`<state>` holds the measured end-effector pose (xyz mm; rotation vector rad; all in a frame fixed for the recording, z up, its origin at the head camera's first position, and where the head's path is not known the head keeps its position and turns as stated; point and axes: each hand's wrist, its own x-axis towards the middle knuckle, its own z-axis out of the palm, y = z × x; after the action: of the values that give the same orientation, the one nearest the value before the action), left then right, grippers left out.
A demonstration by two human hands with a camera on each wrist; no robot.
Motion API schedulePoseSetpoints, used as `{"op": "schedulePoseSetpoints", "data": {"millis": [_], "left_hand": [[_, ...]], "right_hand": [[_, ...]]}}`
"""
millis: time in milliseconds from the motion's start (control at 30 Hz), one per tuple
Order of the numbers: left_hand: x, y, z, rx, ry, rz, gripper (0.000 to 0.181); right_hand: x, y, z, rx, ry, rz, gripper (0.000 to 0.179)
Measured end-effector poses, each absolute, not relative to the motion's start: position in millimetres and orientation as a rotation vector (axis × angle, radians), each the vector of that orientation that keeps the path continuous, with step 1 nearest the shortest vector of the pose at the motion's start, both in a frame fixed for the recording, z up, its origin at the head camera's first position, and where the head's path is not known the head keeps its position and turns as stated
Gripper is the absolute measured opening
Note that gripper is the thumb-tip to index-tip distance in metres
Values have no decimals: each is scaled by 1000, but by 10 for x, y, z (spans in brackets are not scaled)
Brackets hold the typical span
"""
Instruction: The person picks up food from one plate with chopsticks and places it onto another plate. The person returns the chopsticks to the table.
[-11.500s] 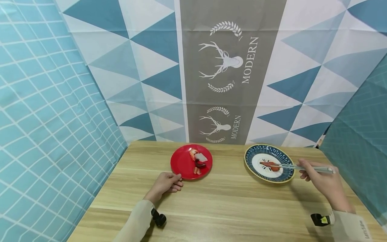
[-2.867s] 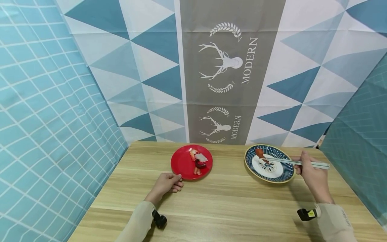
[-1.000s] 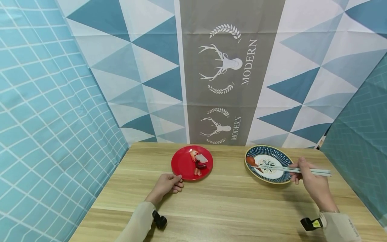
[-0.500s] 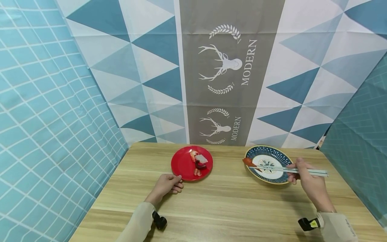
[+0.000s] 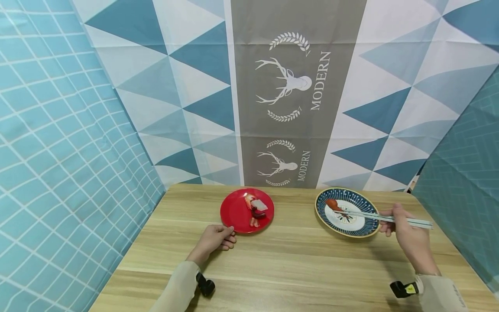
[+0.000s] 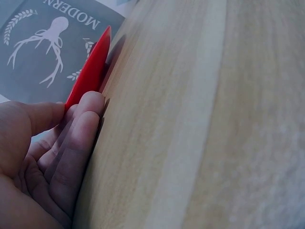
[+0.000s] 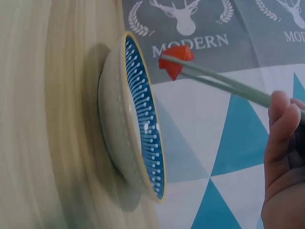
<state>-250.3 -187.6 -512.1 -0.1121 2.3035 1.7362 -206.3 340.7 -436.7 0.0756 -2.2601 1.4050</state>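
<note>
My left hand [image 5: 215,238] pinches the near-left rim of a red plate [image 5: 234,211] between thumb and fingers; the left wrist view shows that rim from the side. Several small food pieces lie on the plate's right half, among them a whitish slab [image 5: 259,204] and a dark curved piece [image 5: 258,214]. In my right hand [image 5: 409,232] is a pair of pale green chopsticks [image 5: 390,218]. Their tips hold an orange-red food piece [image 7: 177,59], raised clear above the patterned bowl [image 7: 116,109] in the right wrist view. From the head it overlaps the bowl's left inside.
The blue-and-white bowl with a yellow rim [image 5: 322,219] stands at the back right of the wooden table [image 5: 273,273]. Behind the table hangs a printed cloth [image 5: 206,130], with a blue gridded cloth [image 5: 78,151] on the left and a teal one [image 5: 464,173] on the right.
From lying mid-bowl, the food piece came up in the chopsticks and went left to the bowl's rim. In the last half second it moved back rightward with my right hand. My left hand stays put.
</note>
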Motion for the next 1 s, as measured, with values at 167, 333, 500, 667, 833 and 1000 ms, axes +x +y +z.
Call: {"op": "schedulePoseSetpoints", "data": {"millis": [167, 333, 500, 667, 833, 1000], "left_hand": [[-2500, -1883, -5127, -110, 2303, 1740, 38], [-2493, -1892, -5126, -107, 2291, 1750, 39], [-2484, -1892, -5114, -111, 2288, 1756, 39], [-2487, -1887, -5105, -118, 2293, 1744, 39], [-2497, -1884, -5104, -120, 2277, 1748, 39], [-2497, -1873, -5103, -122, 2285, 1748, 38]], "right_hand": [[-2076, 3454, -4418, 39, -2300, 1363, 62], [-2081, 3456, -4463, 36, -2334, 1355, 62], [-2088, 3437, -4478, 17, -2366, 1360, 64], [-2091, 3425, -4494, 21, -2406, 1322, 64], [-2103, 3408, -4485, 55, -2432, 1335, 57], [-2130, 3389, -4484, 117, -2461, 1285, 49]]}}
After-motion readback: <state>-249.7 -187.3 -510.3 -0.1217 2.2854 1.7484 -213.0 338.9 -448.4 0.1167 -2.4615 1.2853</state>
